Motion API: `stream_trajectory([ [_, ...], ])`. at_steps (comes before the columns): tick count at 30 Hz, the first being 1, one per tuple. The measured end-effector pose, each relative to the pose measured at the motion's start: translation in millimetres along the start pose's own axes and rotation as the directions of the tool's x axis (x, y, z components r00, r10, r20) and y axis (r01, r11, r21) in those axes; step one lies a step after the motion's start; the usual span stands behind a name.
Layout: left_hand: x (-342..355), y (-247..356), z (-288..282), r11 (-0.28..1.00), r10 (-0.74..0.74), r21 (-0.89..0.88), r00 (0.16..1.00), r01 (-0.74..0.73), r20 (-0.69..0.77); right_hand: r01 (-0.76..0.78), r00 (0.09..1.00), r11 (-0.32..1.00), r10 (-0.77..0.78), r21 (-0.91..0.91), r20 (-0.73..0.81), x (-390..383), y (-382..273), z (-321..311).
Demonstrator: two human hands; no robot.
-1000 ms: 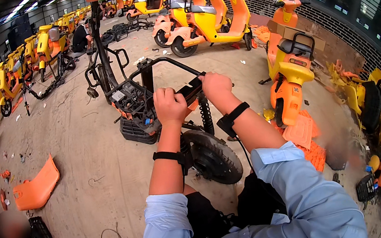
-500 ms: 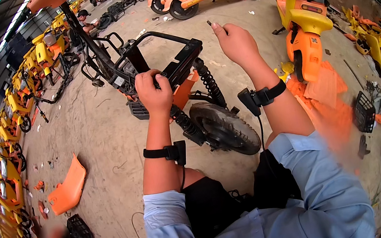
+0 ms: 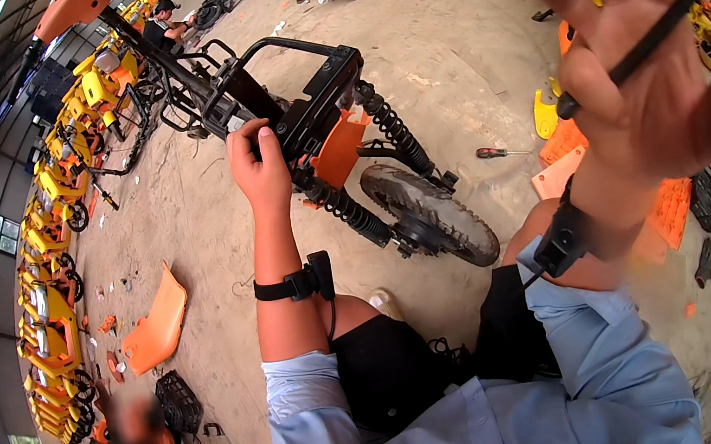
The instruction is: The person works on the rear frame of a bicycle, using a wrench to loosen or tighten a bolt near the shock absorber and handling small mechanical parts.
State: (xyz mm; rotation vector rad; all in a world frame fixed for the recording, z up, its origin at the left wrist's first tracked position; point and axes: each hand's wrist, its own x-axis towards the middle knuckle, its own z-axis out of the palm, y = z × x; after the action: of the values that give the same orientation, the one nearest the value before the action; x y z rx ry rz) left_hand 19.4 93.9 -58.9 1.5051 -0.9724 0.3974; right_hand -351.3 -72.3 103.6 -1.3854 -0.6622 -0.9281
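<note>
A stripped scooter frame (image 3: 319, 107) stands in front of me, black, with two spring shock absorbers and a bare rear wheel (image 3: 429, 214). My left hand (image 3: 260, 167) rests on the near left corner of this frame, its fingers curled over the metal. Raised close to the camera at upper right, my right hand (image 3: 631, 72) has its palm turned toward me and most fingers spread. A black L-shaped hex key (image 3: 650, 45) lies across that palm, its bent end out to the right; a curled finger is at its other end. An orange panel (image 3: 339, 151) sits inside the frame.
On the floor right of the wheel lies a screwdriver (image 3: 499, 151). An orange curved panel (image 3: 161, 325) and a black basket (image 3: 179, 402) are at left. Yellow scooters (image 3: 51, 315) line the left side. A person (image 3: 165, 30) crouches far back. Loose orange panels (image 3: 565, 154) lie at right.
My right hand has swung up and right, closer to the camera, turning palm toward me with fingers spreading. More of the hex key shows. My left hand stays at the frame; the view has shifted.
</note>
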Motion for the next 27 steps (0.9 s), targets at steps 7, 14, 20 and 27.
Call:
stream_trajectory([
  [7,-3.6,-2.6,-2.0,0.994,0.067,0.090,0.997,-0.069,0.027,-0.124,0.945,0.925,0.221,-0.360,0.241,-48.4,-68.6,-6.2],
  [14,-8.7,6.3,-2.1,0.979,0.118,0.170,0.993,-0.116,0.002,-0.275,0.712,0.828,0.517,-0.489,0.475,-85.4,-78.1,-3.0],
  [20,-8.3,1.0,-5.2,0.957,0.163,0.239,0.986,-0.165,0.029,-0.326,0.622,0.755,0.624,-0.568,0.473,-106.8,-67.3,-25.1],
  [27,-7.5,7.2,-3.2,0.949,0.157,0.273,0.987,-0.159,0.031,-0.399,0.669,0.644,0.691,-0.653,0.273,-122.3,-75.3,-78.9],
])
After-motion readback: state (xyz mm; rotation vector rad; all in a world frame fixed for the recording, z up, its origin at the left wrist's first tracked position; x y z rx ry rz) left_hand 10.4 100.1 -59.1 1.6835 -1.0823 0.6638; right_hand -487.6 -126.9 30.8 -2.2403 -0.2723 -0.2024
